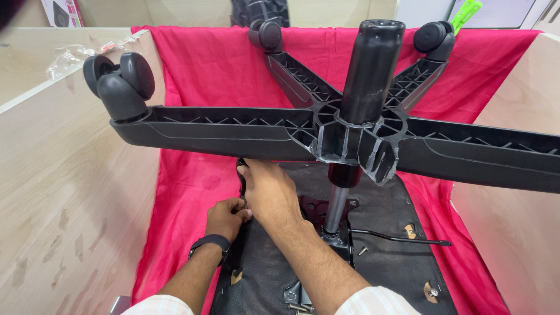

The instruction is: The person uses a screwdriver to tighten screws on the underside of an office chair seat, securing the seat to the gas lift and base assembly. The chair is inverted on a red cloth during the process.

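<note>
Red cloth [192,175] (rumpled) carries the upturned black chair seat [385,262].

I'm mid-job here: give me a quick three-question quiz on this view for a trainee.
1. True or false: the black plastic five-arm chair base points its casters upward.
2. Which hand wears the dark wristband? A) left hand B) right hand
3. Fill in: the upturned black seat underside lies on a ___ cloth.

Key: 1 true. 2 A. 3 red; the silver gas-lift column rises from the seat to the base, and both hands work at the seat's left edge.
</note>
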